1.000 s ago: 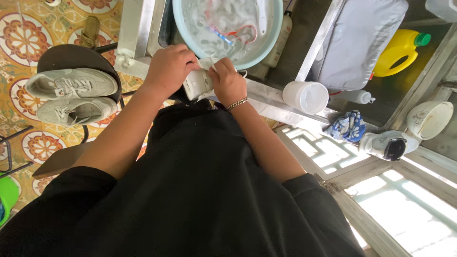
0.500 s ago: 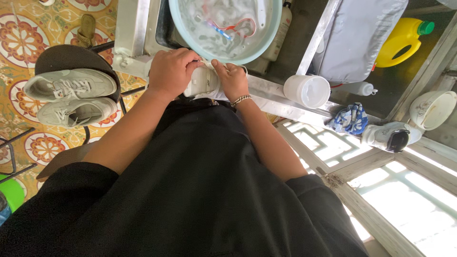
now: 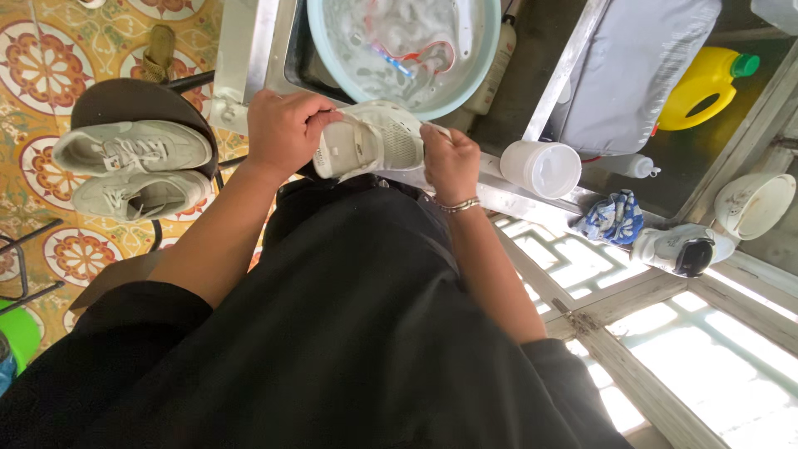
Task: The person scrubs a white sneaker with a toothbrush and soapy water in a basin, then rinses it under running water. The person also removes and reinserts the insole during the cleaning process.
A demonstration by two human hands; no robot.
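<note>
Sneakers paired on a dark stool at left, left hand clamped around a white mesh shoe, perforated side up, held just below the soapy basin, right hand pinching its other end.

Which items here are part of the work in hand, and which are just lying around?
In use: white shoe, held by left hand and right hand; basin of soapy water.
Lying about: shoe pair, yellow jug, white cup, blue cloth.
</note>
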